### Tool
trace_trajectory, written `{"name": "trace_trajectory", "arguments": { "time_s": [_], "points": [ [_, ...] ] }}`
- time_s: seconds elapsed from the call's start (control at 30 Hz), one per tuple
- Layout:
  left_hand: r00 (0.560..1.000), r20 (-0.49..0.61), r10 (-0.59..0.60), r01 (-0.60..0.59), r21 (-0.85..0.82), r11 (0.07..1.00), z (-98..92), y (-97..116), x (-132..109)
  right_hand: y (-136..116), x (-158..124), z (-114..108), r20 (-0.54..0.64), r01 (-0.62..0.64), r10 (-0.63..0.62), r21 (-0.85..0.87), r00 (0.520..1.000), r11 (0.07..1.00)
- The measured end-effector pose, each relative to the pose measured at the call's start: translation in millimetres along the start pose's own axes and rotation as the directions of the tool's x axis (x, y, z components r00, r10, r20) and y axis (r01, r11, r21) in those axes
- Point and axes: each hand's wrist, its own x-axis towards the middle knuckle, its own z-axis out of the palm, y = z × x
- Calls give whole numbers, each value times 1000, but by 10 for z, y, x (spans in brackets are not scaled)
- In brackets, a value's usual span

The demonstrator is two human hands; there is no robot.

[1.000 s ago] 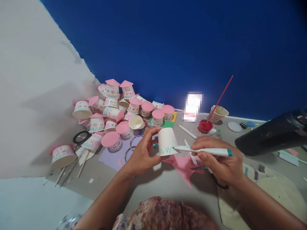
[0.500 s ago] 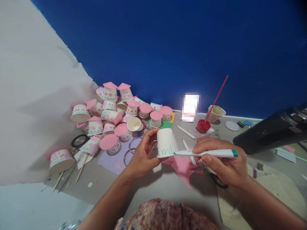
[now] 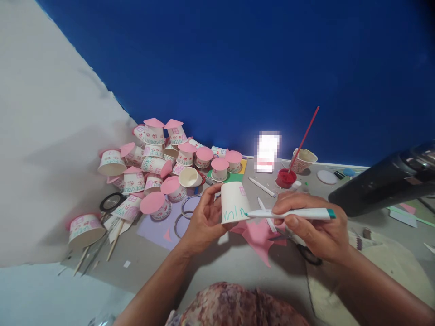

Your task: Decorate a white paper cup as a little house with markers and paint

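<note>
A white paper cup (image 3: 234, 199), turned rim down, is held by my left hand (image 3: 207, 217) with the thumb low and the fingers behind its left side. Green zigzag strokes run along its lower part, and a small pink window shows near its right edge. My right hand (image 3: 312, 226) grips a white marker (image 3: 299, 213) with a green end, and the marker's tip touches the cup's lower right side. Below the cup lie pink paper scraps (image 3: 254, 242). Another white marker (image 3: 266, 215) is partly hidden behind my right hand.
Many decorated cups with pink paper roofs (image 3: 152, 202) are heaped at the left. Toward the back stand a red paint pot (image 3: 286, 179) with a brush, a patterned cup (image 3: 305, 160) and a blurred bright screen (image 3: 267, 151). A dark bottle (image 3: 370, 183) leans in at right.
Further green strokes have appeared on the cup's right side. The cup has turned slightly, bringing more of the pink window into sight.
</note>
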Motion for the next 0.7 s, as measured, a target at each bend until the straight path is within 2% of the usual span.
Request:
{"name": "trace_trajectory", "arguments": {
  "time_s": [0.07, 0.2, 0.33, 0.43, 0.6, 0.7],
  "points": [
    [1000, -16, 12, -12, -15, 1000, 5, -13, -1, 11, -16, -14, 11, -3, 3, 16, 1000, 1000],
    [999, -47, -1, -1, -34, 999, -17, -73, -4, 47, -57, -35, -52, -28, 26, -36, 998, 999],
    [997, -64, -35, 33, -36, 999, -44, -137, -17, 63, -73, -43, -12, -45, 44, -10, 999, 999],
    [994, -87, -60, 57, -44, 997, -46, -169, -25, 64, -74, -46, -41, -55, 54, -28, 998, 998],
    [993, -108, -48, 42, -58, 997, -15, -176, -21, 82, -93, -53, -23, -80, 81, 18, 996, 997],
    [988, -115, -102, 94, -74, 993, 11, -150, -28, 85, -89, -40, -68, -84, 83, 0, 994, 997]
  ]
}}
